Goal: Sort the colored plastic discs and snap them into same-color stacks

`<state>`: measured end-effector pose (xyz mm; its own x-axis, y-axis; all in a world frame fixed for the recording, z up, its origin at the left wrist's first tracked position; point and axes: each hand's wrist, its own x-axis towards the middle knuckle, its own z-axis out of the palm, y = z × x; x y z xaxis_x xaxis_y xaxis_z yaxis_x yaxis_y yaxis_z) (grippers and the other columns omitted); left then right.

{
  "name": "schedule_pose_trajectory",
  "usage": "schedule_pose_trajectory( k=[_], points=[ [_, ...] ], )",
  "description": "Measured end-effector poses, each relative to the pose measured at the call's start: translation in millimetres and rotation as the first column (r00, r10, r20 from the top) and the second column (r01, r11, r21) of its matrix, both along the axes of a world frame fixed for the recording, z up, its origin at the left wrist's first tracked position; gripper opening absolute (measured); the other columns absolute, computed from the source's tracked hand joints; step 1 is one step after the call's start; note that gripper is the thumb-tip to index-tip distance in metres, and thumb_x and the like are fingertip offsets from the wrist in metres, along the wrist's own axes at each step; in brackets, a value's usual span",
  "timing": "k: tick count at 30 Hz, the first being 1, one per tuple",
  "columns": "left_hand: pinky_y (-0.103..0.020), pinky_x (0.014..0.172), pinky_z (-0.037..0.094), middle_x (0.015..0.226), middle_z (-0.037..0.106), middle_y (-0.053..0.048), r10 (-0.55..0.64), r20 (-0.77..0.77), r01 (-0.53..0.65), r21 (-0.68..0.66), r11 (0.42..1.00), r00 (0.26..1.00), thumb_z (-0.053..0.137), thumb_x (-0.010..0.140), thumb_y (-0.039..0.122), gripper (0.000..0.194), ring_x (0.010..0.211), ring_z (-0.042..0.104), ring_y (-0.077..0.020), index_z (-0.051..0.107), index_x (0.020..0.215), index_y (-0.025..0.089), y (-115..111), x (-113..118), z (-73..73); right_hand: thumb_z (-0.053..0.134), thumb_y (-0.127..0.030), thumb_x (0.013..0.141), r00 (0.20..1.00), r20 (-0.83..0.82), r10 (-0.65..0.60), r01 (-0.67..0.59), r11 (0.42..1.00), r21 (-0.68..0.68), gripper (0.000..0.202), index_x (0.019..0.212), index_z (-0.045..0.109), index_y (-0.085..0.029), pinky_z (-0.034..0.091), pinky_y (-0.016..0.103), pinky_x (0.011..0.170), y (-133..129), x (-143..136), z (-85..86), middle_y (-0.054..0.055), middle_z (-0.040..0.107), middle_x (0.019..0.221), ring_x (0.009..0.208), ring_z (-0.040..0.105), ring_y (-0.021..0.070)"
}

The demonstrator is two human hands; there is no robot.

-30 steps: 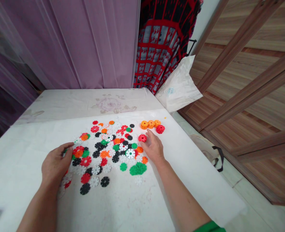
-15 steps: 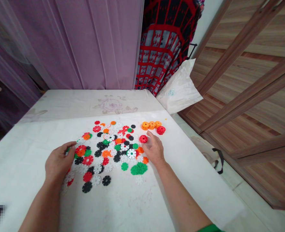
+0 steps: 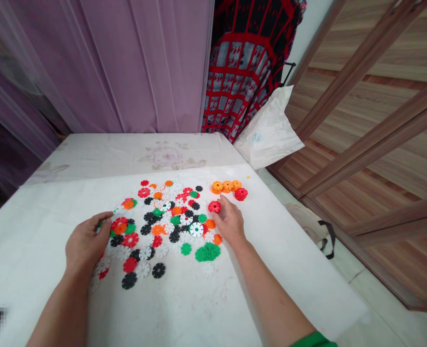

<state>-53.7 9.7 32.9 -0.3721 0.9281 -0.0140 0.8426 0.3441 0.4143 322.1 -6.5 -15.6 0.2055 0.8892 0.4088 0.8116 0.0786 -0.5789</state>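
Flat notched plastic discs [image 3: 196, 229] in red, orange, black, green and white lie in a loose spread on the white-covered table. At the right side of the spread, my right hand [image 3: 230, 222] has thumb and forefinger closed around a small stack of red notched discs [image 3: 214, 207]. My left hand [image 3: 86, 243] rests at the left edge of the spread, its fingers curved and the thumb apart from them. Nearest to it are a red disc [image 3: 130, 240] and a black disc [image 3: 117, 241]. Its fingertips are partly hidden, and I see nothing held there.
Orange disc stacks [image 3: 227, 186] stand in a row beyond my right hand, with another red stack [image 3: 241, 194] beside them. Overlapping green discs [image 3: 208, 252] lie nearer. A white bag [image 3: 267, 132] hangs by the table's far right corner. Wooden cabinet doors [image 3: 372, 120] flank the right.
The red stack at my right fingertips is tipped slightly and sits closer in the grip. My left hand has barely moved. The view has shifted a little.
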Motion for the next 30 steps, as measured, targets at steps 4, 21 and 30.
schedule_pose_trajectory(
  k=[4,21,30],
  points=[
    [-0.032,0.078,0.052,0.117,0.075,-0.006,0.004,0.004,-0.005,0.016,1.0,1.0,0.048,0.092,0.041,0.04,0.104,0.067,-0.0249,0.073,0.119,0.028,-0.7,-0.4,-0.5,0.064,-0.032,0.08,0.988,-0.151,-0.038,0.042,0.999,0.024,0.056,0.135,0.058,-0.024,0.05,0.045,0.101,-0.3,1.3,1.3,0.008,0.074,0.12,0.114,0.066,0.0258],
    [-0.031,0.076,0.05,0.107,0.077,-0.006,-0.022,0.006,0.021,0.065,0.998,1.0,0.049,0.091,0.04,0.037,0.093,0.068,-0.0233,0.075,0.114,0.028,-0.7,-1.8,-2.5,0.085,-0.054,0.058,0.354,-0.93,-0.102,-0.175,0.969,-0.173,0.045,0.081,0.067,-0.02,0.038,0.021,0.045,-20.0,-19.8,45.0,0.007,0.077,0.084,0.057,0.06,0.012],
    [-0.032,0.079,0.051,0.112,0.076,-0.006,-0.017,0.008,0.016,0.064,0.998,1.0,0.049,0.092,0.042,0.039,0.095,0.067,-0.0232,0.073,0.118,0.027,-0.2,-5.6,-9.3,0.082,-0.054,0.064,0.352,-0.932,-0.088,-0.284,0.939,-0.196,0.049,0.1,0.071,-0.022,0.044,0.024,0.05,-26.8,-25.5,35.4,0.007,0.077,0.09,0.065,0.065,0.0156]
  ],
)
